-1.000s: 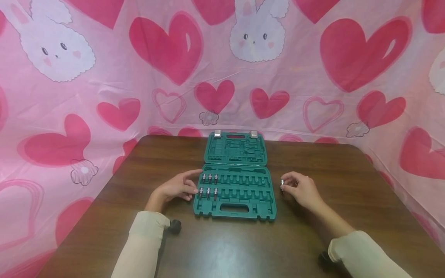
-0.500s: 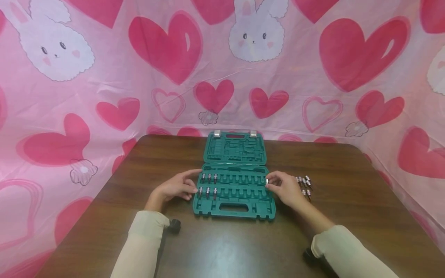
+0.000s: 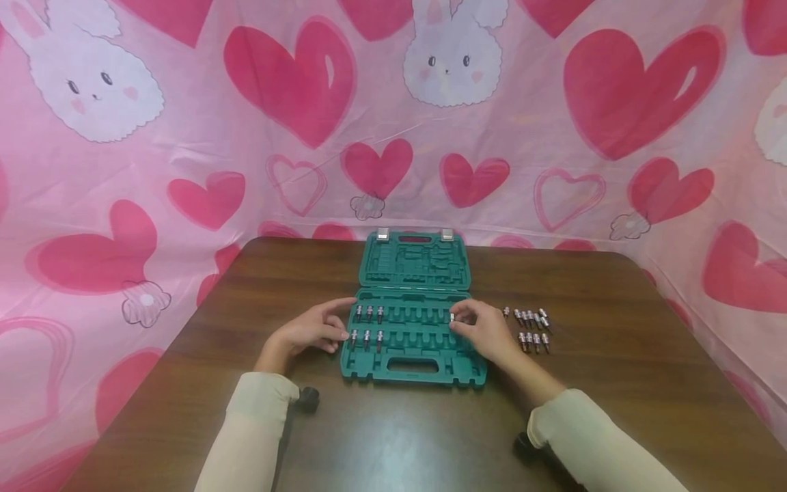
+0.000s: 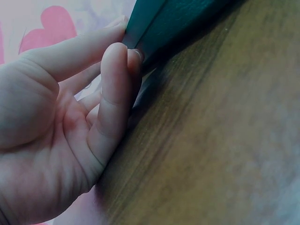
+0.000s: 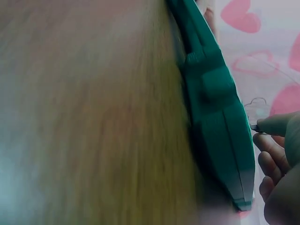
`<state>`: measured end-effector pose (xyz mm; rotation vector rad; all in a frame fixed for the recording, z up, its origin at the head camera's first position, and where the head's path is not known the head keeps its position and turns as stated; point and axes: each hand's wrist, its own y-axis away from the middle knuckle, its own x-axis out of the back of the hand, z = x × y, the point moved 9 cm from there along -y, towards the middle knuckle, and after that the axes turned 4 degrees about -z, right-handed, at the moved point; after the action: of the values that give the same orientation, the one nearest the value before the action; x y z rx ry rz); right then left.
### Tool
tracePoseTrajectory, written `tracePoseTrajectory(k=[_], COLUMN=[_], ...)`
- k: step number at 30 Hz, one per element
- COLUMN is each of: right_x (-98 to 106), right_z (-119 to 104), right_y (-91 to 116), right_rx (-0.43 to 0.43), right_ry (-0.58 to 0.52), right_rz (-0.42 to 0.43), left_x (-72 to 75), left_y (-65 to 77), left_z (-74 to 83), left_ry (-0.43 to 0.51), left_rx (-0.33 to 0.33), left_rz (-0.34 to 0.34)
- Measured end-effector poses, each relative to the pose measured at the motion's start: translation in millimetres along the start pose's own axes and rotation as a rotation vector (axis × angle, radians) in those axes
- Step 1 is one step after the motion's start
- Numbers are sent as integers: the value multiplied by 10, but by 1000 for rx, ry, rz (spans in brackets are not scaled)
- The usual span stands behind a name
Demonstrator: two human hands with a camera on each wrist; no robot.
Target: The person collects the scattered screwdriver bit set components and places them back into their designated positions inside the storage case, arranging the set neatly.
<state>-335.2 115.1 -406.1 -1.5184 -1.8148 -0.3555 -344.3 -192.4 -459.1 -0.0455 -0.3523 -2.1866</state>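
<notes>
An unfolded green plastic case (image 3: pixel 363 367) lies on the brown table, its lid (image 3: pixel 415 263) at the far side. My left hand (image 3: pixel 311 330) rests against the case's left side, index finger stretched to the rim; in the left wrist view, fingertips (image 4: pixel 115 61) touch the case edge (image 4: pixel 150 28). Over the right part of the rear slot row, my right hand (image 3: pixel 486 333) pinches a small silver bit socket (image 3: pixel 451 317) between thumb and index finger. Its lower end is hidden in the head view. Several bit sockets (image 3: pixel 369 313) stand in two rows at the case's left.
Right of the case, several loose bit sockets (image 3: pixel 533 342) lie on the table (image 3: pixel 602 307) in two groups. A pink cloth (image 3: pixel 522 102) with hearts and rabbits hangs behind and beside the table. Dark wrist devices (image 3: pixel 309 400) sit under both cuffs.
My right hand has moved left with the bit socket, from beside the case to above its rear row. Loose sockets behind it have come into view. The left hand has stayed in place.
</notes>
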Motion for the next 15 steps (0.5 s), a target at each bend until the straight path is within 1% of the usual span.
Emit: tracePoseTrajectory(k=[9,15], right_x=[-119,-216], right_z=[-46,-90], right_y=[-95,-176], right_rx=[-42,-35], right_ry=[-39,-48], right_rz=[12,16], left_x=[3,6], left_y=[6,1], left_z=[11,4], left_ry=[-5,-14], left_rx=[0,4], left_rz=[-1,3])
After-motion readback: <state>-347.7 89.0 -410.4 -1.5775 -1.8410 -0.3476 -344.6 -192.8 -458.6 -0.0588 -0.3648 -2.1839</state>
